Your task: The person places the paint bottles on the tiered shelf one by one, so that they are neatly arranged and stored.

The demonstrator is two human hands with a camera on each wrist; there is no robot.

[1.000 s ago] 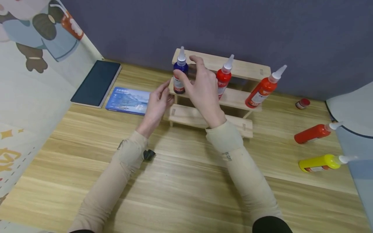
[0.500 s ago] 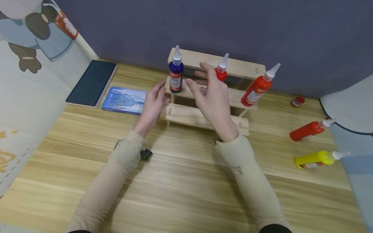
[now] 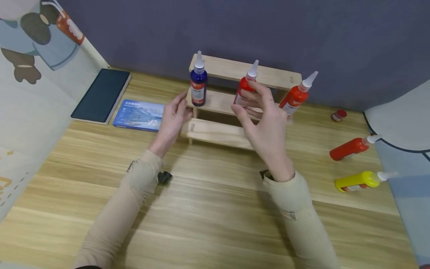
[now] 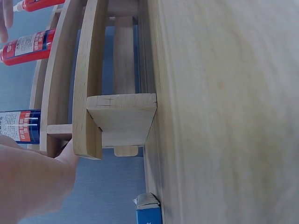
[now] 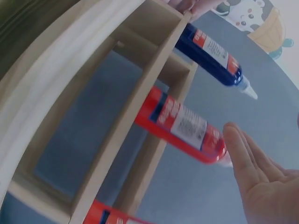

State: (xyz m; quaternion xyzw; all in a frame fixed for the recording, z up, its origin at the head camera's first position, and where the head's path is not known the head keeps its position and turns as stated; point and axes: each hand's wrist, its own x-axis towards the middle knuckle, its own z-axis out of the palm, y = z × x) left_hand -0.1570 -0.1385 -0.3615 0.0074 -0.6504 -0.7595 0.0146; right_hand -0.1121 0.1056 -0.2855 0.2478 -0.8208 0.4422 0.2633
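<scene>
My left hand [image 3: 172, 121] grips the left end of a three-tier wooden rack [image 3: 218, 133], its fingertips at the middle tier. On that tier a dark blue paint bottle [image 3: 198, 89] with a white nozzle stands upright just beside this hand. Further right, the middle red paint bottle [image 3: 244, 86] stands partly behind my right hand [image 3: 268, 129]. The right wrist view has the right thumb and fingers spread near the nozzle end of that red bottle [image 5: 182, 125], with nothing gripped. Another red bottle [image 3: 295, 98] is at the tier's right end, its base hidden by the right hand.
A red bottle [image 3: 349, 148] and a yellow bottle [image 3: 356, 181] lie on the table at right, near a small red-lidded jar [image 3: 338, 115]. To the left are a blue box [image 3: 139, 115] and a dark notebook [image 3: 102, 95]. A grey partition [image 3: 151, 37] rises behind the rack.
My right hand has moved right, from beside the blue bottle to in front of the middle red bottle. The left hand keeps its hold on the rack. The head view has shifted slightly.
</scene>
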